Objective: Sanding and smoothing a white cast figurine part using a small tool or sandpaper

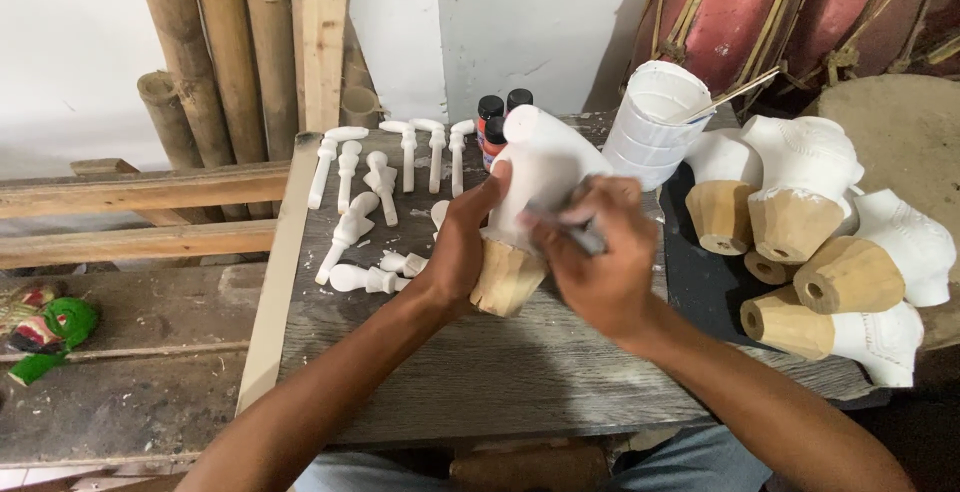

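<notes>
Head view: painting in hand, judging by the grip. Left hand (pixel 462 247) clasped round a white-coated carved wooden figure with bare tan base (pixel 530 192), held tilted above the middle of the grey plank bench (pixel 520 372). Right hand (pixel 600 257) clenched on a thin dark brush handle (pixel 578 232), pressed to the figure's side. Next, probably: turning the piece steadily for even cover. Counted: about five similar figures (pixel 800 192) heaped at the right edge; roughly a dozen small white pegs (pixel 380 187) toward the far left corner; two dark-capped paint bottles (pixel 492 122); one white cup stack (pixel 655 122) along the far edge.
</notes>
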